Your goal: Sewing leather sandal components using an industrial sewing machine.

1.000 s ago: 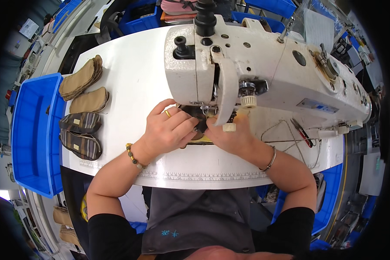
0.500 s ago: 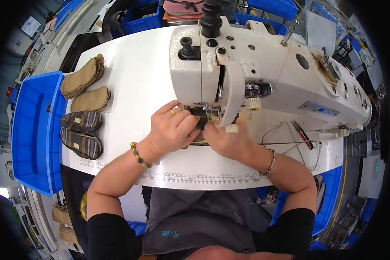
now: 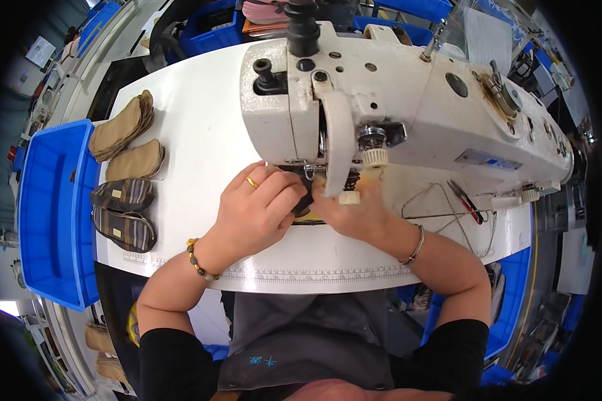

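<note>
Centrally, one dark piece [image 3: 305,202], soft-looking and of uncertain outline, lying under the needle end of the sewing machine [image 3: 408,107], between both hands. Left hand [image 3: 255,208]: fingers bent, pressed close together, pinching the near left part of the piece. Right hand [image 3: 352,212]: at its right side, thumb toward it; whether the fingers pinch cannot be told. Machine: white enamelled metal, speckled and stained, with ribbed cream knobs; its head and curved pale lever [image 3: 340,144] block sight of the piece's far part and the right fingertips. Table [image 3: 194,100]: smooth, white, glossy, ruler marks along the near edge. At left, tan stacked cloth pads [image 3: 122,130], rounded and oblong; two plaid cloth pieces [image 3: 123,227], curved; one blue plastic bin [image 3: 55,220]. At right, red-handled snips [image 3: 467,202] beside loose grey cord [image 3: 441,190].
</note>
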The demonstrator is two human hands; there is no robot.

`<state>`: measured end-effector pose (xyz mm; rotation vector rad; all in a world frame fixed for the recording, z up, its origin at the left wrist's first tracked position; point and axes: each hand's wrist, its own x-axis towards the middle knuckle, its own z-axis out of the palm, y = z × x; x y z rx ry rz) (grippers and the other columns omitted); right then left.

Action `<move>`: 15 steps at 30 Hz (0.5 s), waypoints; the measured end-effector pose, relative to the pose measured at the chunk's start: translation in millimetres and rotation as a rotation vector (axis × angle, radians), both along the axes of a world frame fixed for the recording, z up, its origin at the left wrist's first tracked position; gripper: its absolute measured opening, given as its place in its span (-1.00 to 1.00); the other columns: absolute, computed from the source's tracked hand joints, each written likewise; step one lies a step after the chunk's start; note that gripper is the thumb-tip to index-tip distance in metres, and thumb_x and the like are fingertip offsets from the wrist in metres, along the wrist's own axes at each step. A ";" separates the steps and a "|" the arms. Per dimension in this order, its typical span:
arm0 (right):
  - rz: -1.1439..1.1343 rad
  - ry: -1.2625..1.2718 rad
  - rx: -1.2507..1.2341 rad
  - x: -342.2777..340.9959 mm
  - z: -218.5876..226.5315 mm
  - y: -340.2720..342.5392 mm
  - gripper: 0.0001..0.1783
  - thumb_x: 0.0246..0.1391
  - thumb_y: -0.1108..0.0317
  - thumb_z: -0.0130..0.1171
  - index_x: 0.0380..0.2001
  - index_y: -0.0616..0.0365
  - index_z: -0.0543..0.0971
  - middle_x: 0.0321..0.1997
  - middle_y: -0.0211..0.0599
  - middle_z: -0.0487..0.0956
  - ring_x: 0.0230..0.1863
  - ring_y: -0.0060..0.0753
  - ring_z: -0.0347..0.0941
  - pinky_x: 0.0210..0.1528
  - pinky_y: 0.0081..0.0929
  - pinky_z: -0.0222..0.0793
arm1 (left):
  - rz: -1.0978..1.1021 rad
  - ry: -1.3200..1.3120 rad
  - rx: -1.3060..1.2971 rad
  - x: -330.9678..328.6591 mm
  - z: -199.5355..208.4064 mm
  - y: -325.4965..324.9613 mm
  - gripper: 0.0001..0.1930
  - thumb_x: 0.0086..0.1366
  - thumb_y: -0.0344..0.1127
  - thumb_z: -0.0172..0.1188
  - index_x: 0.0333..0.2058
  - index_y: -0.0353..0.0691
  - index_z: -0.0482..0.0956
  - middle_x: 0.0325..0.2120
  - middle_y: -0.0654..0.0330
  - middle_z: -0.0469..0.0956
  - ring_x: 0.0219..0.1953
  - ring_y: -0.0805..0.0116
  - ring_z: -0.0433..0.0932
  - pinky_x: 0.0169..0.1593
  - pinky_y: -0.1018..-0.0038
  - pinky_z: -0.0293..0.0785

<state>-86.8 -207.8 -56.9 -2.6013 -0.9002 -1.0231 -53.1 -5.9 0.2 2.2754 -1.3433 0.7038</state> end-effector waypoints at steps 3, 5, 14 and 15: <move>0.072 0.046 0.133 -3.1 5.3 -5.7 -0.84 -0.12 0.36 0.23 -0.39 0.12 0.60 -0.70 -0.38 0.46 -0.68 -0.32 0.46 -0.66 -0.37 0.35 | -0.048 0.306 -0.028 -0.3 14.4 -3.1 -0.76 0.02 -0.33 0.34 -0.29 -0.16 0.60 -0.26 0.22 0.57 -0.20 0.21 0.52 0.02 0.23 0.43; 0.089 0.033 0.130 -3.8 6.2 -2.4 -0.83 -0.14 0.36 0.23 -0.39 0.13 0.60 -0.68 -0.37 0.46 -0.66 -0.33 0.47 -0.65 -0.37 0.36 | -0.047 0.392 0.011 4.1 15.7 3.9 -0.74 0.06 -0.31 0.34 -0.23 -0.17 0.60 -0.24 0.21 0.57 -0.18 0.19 0.52 0.05 0.23 0.37; 0.099 -0.019 -0.020 -12.3 18.2 3.2 -0.81 -0.27 0.41 0.18 -0.47 0.22 0.58 -0.63 -0.32 0.50 -0.62 -0.37 0.47 -0.63 -0.42 0.36 | -0.073 0.712 0.146 9.8 11.6 9.7 -0.70 0.13 -0.29 0.33 -0.12 -0.11 0.61 -0.19 0.22 0.55 -0.15 0.19 0.47 0.12 0.27 0.21; 0.099 -0.036 -0.003 -12.0 18.3 3.6 -0.83 -0.29 0.42 0.18 -0.50 0.22 0.57 -0.64 -0.32 0.50 -0.64 -0.39 0.46 -0.64 -0.44 0.34 | -0.093 0.719 0.148 10.4 9.7 9.4 -0.70 0.13 -0.30 0.32 -0.12 -0.09 0.62 -0.19 0.23 0.55 -0.15 0.19 0.47 0.12 0.27 0.20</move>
